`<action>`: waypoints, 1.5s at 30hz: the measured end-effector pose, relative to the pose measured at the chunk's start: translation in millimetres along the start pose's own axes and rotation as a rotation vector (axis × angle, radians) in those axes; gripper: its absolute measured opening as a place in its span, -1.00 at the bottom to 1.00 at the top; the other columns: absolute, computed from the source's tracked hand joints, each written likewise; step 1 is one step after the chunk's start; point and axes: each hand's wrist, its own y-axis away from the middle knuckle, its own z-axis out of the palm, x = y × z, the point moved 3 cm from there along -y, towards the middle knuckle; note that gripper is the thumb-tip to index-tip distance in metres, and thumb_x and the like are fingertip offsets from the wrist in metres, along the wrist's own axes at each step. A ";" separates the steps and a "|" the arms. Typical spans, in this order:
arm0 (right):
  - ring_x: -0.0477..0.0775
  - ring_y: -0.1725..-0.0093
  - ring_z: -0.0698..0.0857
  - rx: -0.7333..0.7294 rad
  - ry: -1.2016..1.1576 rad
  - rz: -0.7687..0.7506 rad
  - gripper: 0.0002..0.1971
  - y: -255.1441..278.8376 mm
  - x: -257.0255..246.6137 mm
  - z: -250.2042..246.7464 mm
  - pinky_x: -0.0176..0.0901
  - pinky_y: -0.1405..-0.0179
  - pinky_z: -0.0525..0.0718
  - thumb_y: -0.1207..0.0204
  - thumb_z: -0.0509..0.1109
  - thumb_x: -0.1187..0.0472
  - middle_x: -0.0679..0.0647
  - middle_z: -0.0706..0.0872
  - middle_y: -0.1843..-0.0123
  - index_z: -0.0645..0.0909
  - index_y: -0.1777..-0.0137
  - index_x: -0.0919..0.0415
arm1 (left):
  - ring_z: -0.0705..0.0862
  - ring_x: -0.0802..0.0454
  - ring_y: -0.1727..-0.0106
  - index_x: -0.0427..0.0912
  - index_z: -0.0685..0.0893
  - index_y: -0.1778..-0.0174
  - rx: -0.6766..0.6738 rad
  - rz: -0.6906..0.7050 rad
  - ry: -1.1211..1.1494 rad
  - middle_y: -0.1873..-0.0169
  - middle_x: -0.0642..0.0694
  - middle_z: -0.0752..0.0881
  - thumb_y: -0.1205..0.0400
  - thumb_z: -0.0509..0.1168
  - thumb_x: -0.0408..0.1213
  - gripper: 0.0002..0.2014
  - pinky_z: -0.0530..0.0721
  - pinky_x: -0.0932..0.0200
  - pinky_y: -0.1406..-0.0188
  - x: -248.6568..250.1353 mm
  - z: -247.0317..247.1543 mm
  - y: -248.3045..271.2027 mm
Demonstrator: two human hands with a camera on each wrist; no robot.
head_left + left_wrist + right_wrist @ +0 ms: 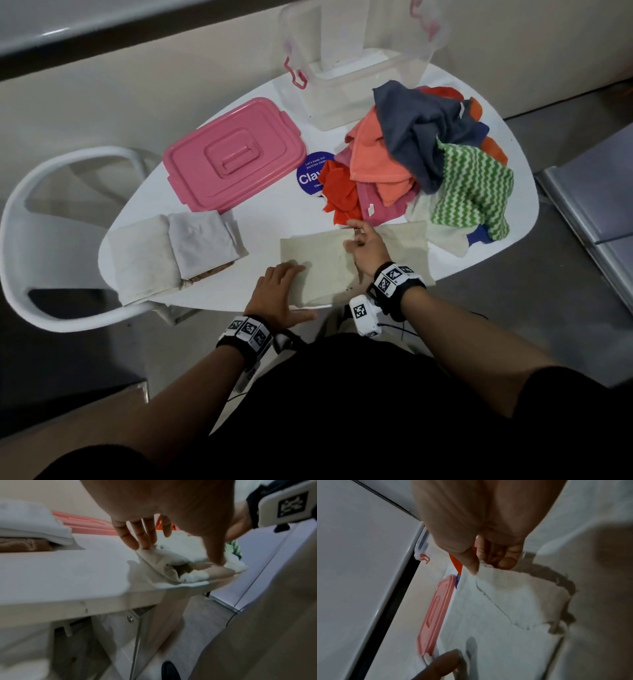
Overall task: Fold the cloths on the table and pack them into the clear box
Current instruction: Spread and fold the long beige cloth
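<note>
You are mid-fold on the pale beige square cloth (329,260), which lies flat at the near edge of the white oval table (267,212), its near side hanging slightly over the rim. Your left hand (279,294) lies flat on the cloth's near-left corner, fingers straight, pinning it down rather than gripping. Your right hand (364,246) has its grip closed on the cloth's far edge: the right wrist view shows thumb and fingers (503,561) pinching the frayed hem, with a layer already doubled beneath it.

Judging from this, the step in hand is bringing that pinched edge across to make the next fold. The next move calls for you to keep the left hand pressing so the cloth does not slide off the table, carry the pinched edge over until the edges meet, then smooth it flat.

Most of the task remains. Two folded whitish cloths (174,246) sit on the table's left end, not yet packed. The heap of unfolded coloured cloths (424,161), orange, pink, dark blue and green-striped, lies at the right. The clear plastic box (356,61) stands open at the far edge, seemingly with no cloth inside, and its pink rectangular lid (233,157) lies beside it.
</note>
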 end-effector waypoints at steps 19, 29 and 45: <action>0.02 0.20 0.61 0.007 0.589 -0.349 -0.77 13.5 -16.9 2.1 -0.13 0.15 0.58 -0.47 0.39 0.25 -0.06 0.58 0.02 0.51 -0.08 0.00 | 0.61 -0.20 0.00 -0.01 0.73 -0.19 0.195 -0.130 0.045 -0.01 -0.13 0.65 -0.54 0.22 0.01 -0.62 0.62 -0.05 0.09 -5.5 9.9 3.6; 0.33 -0.33 0.49 -0.525 1.286 -0.496 -0.62 55.2 1.9 58.7 0.11 -0.21 0.43 -0.45 0.37 0.27 0.28 0.52 -0.33 0.59 -0.29 0.17 | 0.46 -0.12 -0.33 0.09 0.60 -0.34 -0.209 -0.086 -0.276 -0.31 -0.05 0.62 -0.63 0.27 0.05 -0.64 0.34 -0.06 -0.29 -14.6 -27.8 -99.6; 0.50 -0.43 0.51 -0.424 1.409 -0.398 -0.20 90.9 45.7 91.5 0.39 -0.23 0.60 -0.06 0.63 0.18 0.36 0.55 -0.38 0.41 -0.35 0.17 | 0.68 -0.18 -0.15 -0.06 0.66 -0.05 -0.329 -0.245 -0.337 -0.06 -0.14 0.75 -0.67 0.06 0.29 -0.50 0.57 -0.02 -0.16 -56.2 -39.7 -55.5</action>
